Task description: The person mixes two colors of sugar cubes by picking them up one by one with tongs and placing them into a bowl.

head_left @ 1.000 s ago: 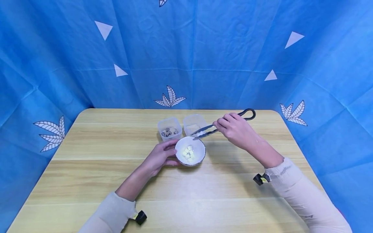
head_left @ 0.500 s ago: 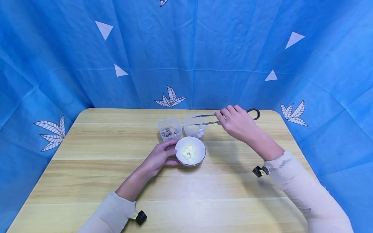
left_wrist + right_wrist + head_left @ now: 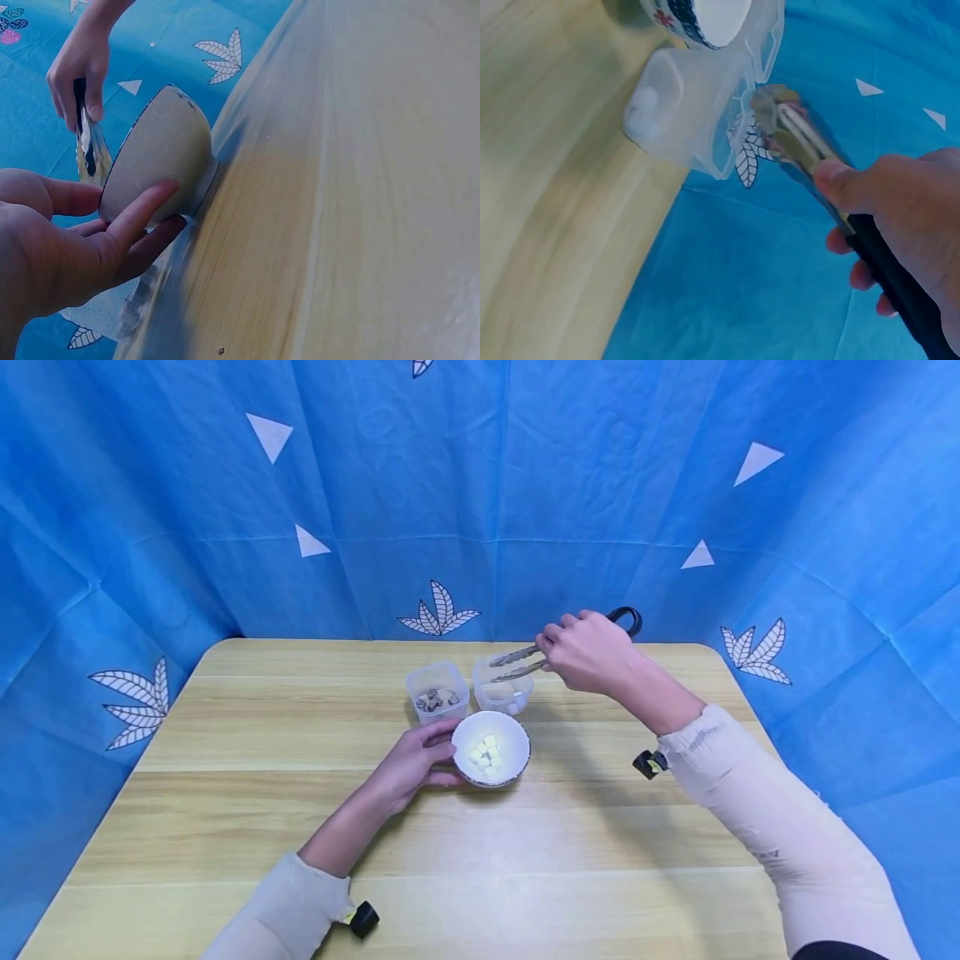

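My left hand (image 3: 411, 766) steadies the white bowl (image 3: 512, 745) on the table, thumb at the rim and fingers along its side, as the left wrist view shows. Several small white cubes (image 3: 484, 755) lie in the bowl. The right hand (image 3: 592, 652) grips metal tongs with black handles (image 3: 889, 274). Their tips are spread apart above a clear plastic container (image 3: 694, 105) behind the bowl. A few white pieces (image 3: 517, 702) sit at the bottom of that container. Nothing shows between the tong tips.
Left of that container stands a second clear container (image 3: 438, 677) holding several brownish-grey pieces (image 3: 435, 700). The wooden table (image 3: 247, 760) has its back edge close behind both. A blue curtain (image 3: 570, 485) hangs around the table.
The tongs swing from over the bowl's back rim to above the right container, their tips spreading and then tilting down. The white pieces in that container come into sight. The left hand stays put.
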Demonstrator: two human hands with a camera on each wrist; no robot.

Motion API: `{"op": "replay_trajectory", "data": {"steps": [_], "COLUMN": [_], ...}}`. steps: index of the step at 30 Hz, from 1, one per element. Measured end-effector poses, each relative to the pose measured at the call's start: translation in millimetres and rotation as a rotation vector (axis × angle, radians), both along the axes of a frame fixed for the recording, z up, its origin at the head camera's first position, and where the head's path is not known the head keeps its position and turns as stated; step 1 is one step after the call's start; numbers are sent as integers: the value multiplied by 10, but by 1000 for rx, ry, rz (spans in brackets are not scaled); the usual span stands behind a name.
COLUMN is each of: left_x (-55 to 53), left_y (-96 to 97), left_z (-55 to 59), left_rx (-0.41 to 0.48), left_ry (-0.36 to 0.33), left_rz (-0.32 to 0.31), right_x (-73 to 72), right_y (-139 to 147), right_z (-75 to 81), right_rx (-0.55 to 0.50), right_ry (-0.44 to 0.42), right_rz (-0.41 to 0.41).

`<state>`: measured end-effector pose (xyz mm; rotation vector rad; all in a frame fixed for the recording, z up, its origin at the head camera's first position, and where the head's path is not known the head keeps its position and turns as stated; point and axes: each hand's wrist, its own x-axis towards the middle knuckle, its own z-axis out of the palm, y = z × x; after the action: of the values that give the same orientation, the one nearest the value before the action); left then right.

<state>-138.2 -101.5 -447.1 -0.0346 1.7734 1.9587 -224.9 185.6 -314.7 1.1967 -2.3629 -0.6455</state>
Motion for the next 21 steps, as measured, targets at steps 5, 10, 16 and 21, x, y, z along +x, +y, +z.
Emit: {"op": "replay_trajectory", "data": {"steps": [5, 10, 16, 21], "left_x": [0, 0, -4, -7], "left_y": [6, 8, 4, 2], "left_z": [-9, -13, -20, -15], "left_rx": [7, 1, 1, -2], "left_ry": [6, 3, -1, -1], "left_rz": [0, 3, 1, 1], "right_x": [-90, -164, -188, -180], "right_y": [-122, -247, -413, -559], "right_z": [79, 140, 134, 100], "right_rx": [29, 123, 273, 382], "right_ry": [-54, -105, -35, 35], "right_rz": [-40, -85, -104, -139]}}
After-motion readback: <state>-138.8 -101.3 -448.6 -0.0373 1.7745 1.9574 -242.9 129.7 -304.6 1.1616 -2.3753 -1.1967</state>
